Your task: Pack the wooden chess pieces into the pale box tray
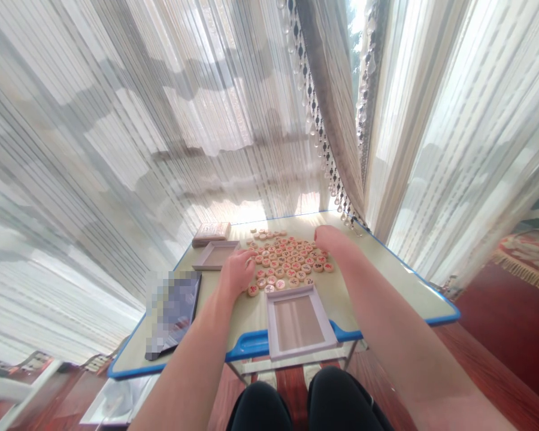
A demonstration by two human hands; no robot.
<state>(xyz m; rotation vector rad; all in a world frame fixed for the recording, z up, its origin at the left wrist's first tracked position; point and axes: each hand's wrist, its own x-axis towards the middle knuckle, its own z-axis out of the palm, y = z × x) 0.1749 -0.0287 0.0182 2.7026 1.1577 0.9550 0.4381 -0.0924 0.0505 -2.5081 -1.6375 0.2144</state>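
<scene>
Many round wooden xiangqi pieces (291, 258), marked with red or dark characters, lie spread in one layer across the middle of the pale table. My left hand (239, 269) is at the left edge of the spread, its fingers bent and apart from the thumb, next to the nearest pieces. At the far right edge, my right hand (329, 238) is closed with fingers curled down; what they hold, if anything, is hidden. An open shallow box tray (273, 326) lies between my forearms at the table's front edge, just below the pieces.
A second shallow tray (202, 257) lies left of the pieces, with a closed box (211, 232) behind it. A dark tablet (179, 311), partly blurred, lies at front left. Blue trim (251, 345) edges the table (381, 287). Curtains (233, 149) hang behind.
</scene>
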